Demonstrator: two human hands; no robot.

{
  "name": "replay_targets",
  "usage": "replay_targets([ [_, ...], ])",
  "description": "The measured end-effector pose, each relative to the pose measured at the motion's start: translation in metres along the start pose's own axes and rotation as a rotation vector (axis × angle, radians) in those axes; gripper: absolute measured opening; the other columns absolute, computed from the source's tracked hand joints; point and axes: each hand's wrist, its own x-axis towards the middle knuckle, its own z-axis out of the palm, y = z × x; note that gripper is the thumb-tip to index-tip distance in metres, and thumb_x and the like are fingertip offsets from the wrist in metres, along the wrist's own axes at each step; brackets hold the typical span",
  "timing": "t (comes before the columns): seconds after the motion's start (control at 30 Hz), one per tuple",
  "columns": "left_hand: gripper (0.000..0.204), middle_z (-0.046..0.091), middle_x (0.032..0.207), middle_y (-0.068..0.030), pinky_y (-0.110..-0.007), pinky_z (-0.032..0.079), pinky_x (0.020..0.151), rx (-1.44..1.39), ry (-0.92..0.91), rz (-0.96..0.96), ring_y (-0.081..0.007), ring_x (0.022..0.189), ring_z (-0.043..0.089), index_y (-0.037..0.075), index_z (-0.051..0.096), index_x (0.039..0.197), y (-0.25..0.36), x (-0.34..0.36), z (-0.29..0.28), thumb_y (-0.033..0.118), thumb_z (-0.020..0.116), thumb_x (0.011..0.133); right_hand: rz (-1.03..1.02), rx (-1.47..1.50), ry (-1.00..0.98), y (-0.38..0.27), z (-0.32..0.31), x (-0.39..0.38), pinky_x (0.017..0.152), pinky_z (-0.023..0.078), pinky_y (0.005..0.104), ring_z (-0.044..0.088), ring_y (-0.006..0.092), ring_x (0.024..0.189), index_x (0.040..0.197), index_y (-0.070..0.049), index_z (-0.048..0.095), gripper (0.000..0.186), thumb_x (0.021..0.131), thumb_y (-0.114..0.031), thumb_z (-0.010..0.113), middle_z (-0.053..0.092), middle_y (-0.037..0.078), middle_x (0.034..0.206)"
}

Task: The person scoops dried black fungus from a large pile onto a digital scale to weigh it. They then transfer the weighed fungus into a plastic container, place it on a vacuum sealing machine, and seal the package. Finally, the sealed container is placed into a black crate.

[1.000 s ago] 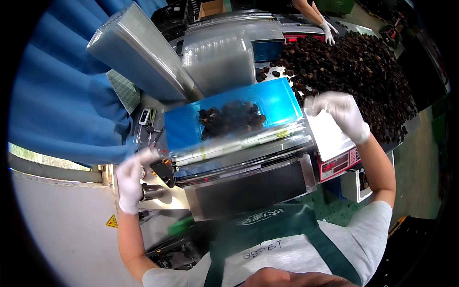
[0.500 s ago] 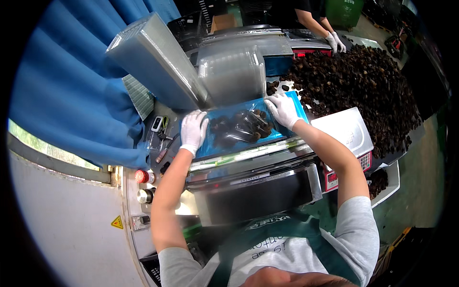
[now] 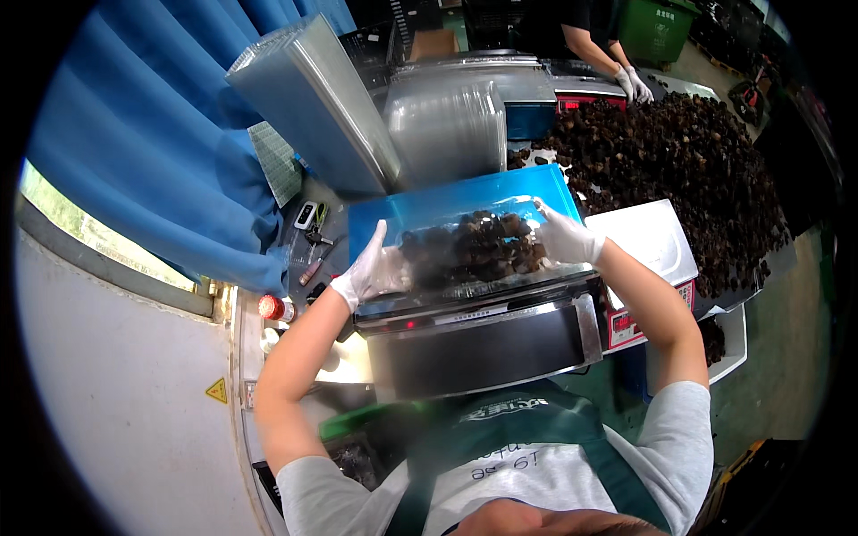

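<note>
Between my gloved hands is a clear plastic tray [image 3: 474,255] filled with dark brown lumpy pieces, with shiny film over it. My left hand [image 3: 374,272] grips its left end, thumb up. My right hand [image 3: 569,238] is closed on the right end, fingers partly hidden behind it. The tray sits at the near edge of a blue work surface [image 3: 447,192], above the front of a wrapping machine [image 3: 483,353]. Whether it touches the surface is hard to tell.
Tall stacks of clear trays [image 3: 317,107] stand behind the blue surface. A large heap of dark pieces [image 3: 679,170] covers the right table. Beside my right forearm is a scale [image 3: 643,237] with a red keypad. A co-worker's gloved hands [image 3: 635,85] are at the far side.
Both hands have come off the blue surface and now hold the tray by its ends. The tray has moved nearer to me, covering the pale strip along the machine's front.
</note>
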Motion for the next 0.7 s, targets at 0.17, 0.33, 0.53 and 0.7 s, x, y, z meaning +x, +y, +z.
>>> replay_targets([
  [0.17,0.079,0.065,0.104,-0.0075,-0.033,0.045,0.064,-0.259,0.352,-0.175,-0.0202,0.077,0.055,0.011,0.062,0.112,-0.069,-0.049,0.083,0.08,0.03,0.089,0.042,0.244,-0.201,0.078,0.03,-0.08,0.06,0.061,0.0433,0.069,0.0236,0.078,0.131,-0.019,0.051,0.058,0.095,-0.064,0.046,0.066,0.009,0.099],
  [0.33,0.07,0.06,0.075,-0.007,-0.033,0.045,0.062,-0.35,0.423,-0.402,-0.0204,0.065,0.055,0.007,0.061,0.085,-0.163,-0.05,0.069,0.074,0.039,0.092,0.267,0.266,-0.078,0.184,0.007,-0.102,0.072,0.059,0.0384,0.068,0.0164,0.091,0.129,-0.011,0.052,0.05,0.101,-0.052,0.046,0.065,0.007,0.111],
  [0.53,0.057,0.066,0.095,-0.0114,-0.045,0.051,0.091,-0.149,0.379,-0.234,-0.0249,0.098,0.064,0.002,0.056,0.118,-0.207,-0.078,0.025,0.055,0.051,0.098,0.123,0.216,0.047,0.194,0.015,-0.157,0.103,0.045,0.0439,0.052,0.0243,0.127,0.143,-0.002,0.045,0.048,0.101,-0.025,0.053,0.054,0.014,0.139],
  [0.7,0.054,0.065,0.114,-0.0202,-0.052,0.044,0.105,-0.186,0.238,-0.121,-0.0328,0.117,0.06,0.0,0.053,0.126,-0.195,-0.107,0.029,0.048,0.044,0.102,-0.074,-0.17,0.608,0.203,0.063,-0.151,0.067,0.051,0.0246,0.059,0.0084,0.072,0.11,-0.002,0.067,0.029,0.099,-0.027,0.059,0.066,0.002,0.086],
])
